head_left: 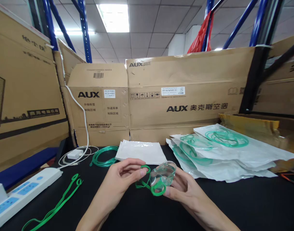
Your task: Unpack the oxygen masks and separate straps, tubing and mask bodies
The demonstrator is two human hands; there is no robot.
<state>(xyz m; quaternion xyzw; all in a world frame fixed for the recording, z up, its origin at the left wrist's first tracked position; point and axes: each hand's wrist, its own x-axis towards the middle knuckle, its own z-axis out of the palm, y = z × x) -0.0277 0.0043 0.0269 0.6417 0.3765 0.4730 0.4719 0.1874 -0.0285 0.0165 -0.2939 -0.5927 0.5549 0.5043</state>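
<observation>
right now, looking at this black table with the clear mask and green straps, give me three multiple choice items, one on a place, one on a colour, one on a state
1. Where does the white power strip lie on the black table?
A. near left edge
B. far right
C. on the sealed white bags

2. What colour is the loose flat elastic strap lying beside the strip?
A. red
B. green
C. blue

3. How is the clear plastic mask held?
A. lying alone on the table
B. inside a sealed bag
C. between both hands, above the table

Answers:
1 A, it lies at the lower left.
2 B, it is bright green, like the coiled green tubing.
3 C, the right hand cups it and the left hand pinches its green strap loop.
</observation>
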